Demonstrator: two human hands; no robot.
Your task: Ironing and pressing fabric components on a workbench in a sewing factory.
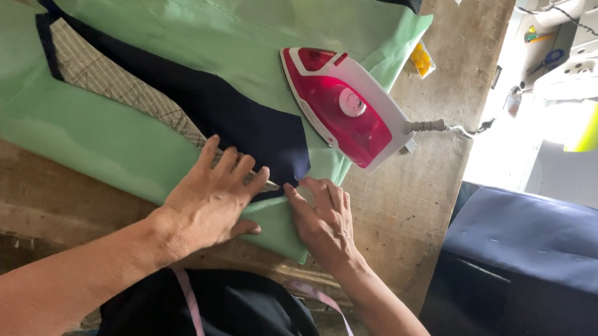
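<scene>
While you lean over the worn wooden table (413, 216), a sewing machine (583, 47) sits in bright light at the upper right and dark blue cloth (544, 238) lies at the lower right. Your left hand (207, 197) presses flat, fingers spread, on the green fabric (107, 142) — your right hand (323, 218) lies open beside it, fingertips on the fold at lower centre. That fabric runs lengthwise from upper right to lower left. A red iron (341, 105) rests above, nose pointing upper left.
</scene>
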